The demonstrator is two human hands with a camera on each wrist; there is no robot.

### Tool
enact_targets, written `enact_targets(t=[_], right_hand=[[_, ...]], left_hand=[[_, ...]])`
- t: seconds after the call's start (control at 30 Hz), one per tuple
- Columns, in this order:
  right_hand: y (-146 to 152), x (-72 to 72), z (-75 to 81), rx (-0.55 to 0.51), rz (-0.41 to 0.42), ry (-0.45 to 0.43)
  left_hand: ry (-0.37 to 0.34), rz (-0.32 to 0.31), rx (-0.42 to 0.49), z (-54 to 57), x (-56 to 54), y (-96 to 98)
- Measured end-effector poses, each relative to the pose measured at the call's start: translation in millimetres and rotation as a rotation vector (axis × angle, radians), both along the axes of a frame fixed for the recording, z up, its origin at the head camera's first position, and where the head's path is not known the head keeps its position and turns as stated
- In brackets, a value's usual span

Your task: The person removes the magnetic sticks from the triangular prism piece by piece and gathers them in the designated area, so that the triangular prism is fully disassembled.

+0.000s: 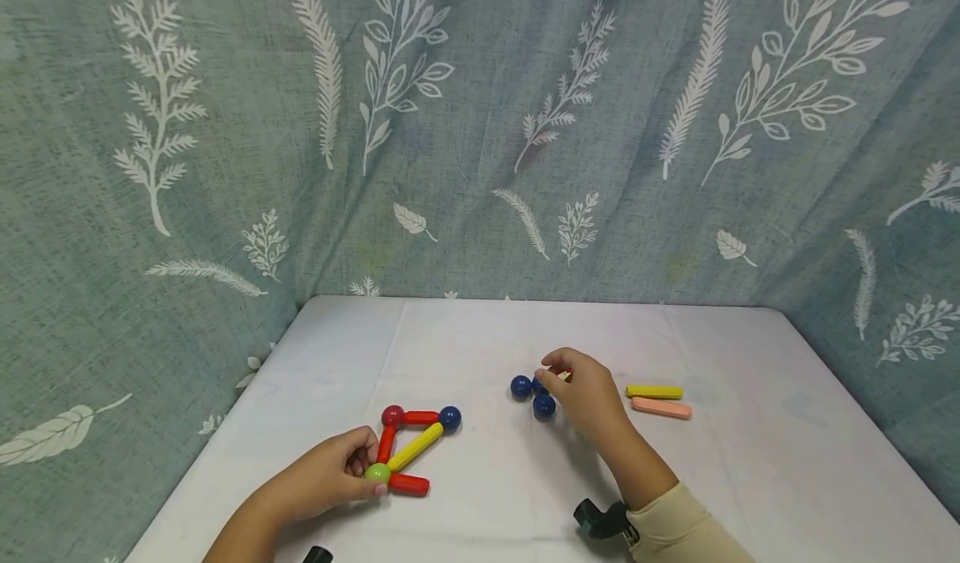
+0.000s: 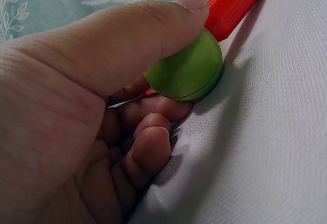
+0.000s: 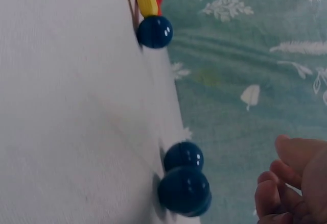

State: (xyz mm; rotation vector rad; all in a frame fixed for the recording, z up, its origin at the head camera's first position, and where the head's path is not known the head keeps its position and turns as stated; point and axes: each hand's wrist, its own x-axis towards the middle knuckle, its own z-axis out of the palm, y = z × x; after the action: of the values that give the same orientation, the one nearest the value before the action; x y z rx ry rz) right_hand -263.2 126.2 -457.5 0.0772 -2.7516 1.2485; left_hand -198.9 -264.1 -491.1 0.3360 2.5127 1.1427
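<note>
My left hand (image 1: 330,473) pinches a glossy green ball (image 1: 377,474) between thumb and fingers, close to the cloth. Joined at this ball are a red stick (image 1: 409,485), a second red stick and a yellow stick (image 1: 417,447). The second red stick leads to a red ball (image 1: 392,416), and the yellow one to a blue ball (image 1: 450,418); another red stick links those two balls. My right hand (image 1: 588,392), fingers loosely bent, is beside several loose blue balls (image 1: 543,406). A bit of yellow and red shows through its finger gap; what it belongs to is hidden.
To the right of my right hand lie a yellow stick (image 1: 655,392) and a salmon-coloured stick (image 1: 661,408). White cloth covers the table (image 1: 750,463). A blue-green leaf-patterned curtain (image 1: 480,129) hangs behind it and at both sides.
</note>
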Motion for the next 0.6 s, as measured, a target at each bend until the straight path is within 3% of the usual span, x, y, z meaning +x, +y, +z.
enact_targets(t=[0.37,0.6], right_hand=[[-28.1,17.6,3.1,-0.029,0.126,-0.037],[-44.5,23.9,0.7,0.008,0.222,-0.034]], left_hand=[[-0.009,0.000,0.003,-0.3,0.0,-1.0],[0.000,-0.001,-0.016,-1.9,-1.0,-2.4]])
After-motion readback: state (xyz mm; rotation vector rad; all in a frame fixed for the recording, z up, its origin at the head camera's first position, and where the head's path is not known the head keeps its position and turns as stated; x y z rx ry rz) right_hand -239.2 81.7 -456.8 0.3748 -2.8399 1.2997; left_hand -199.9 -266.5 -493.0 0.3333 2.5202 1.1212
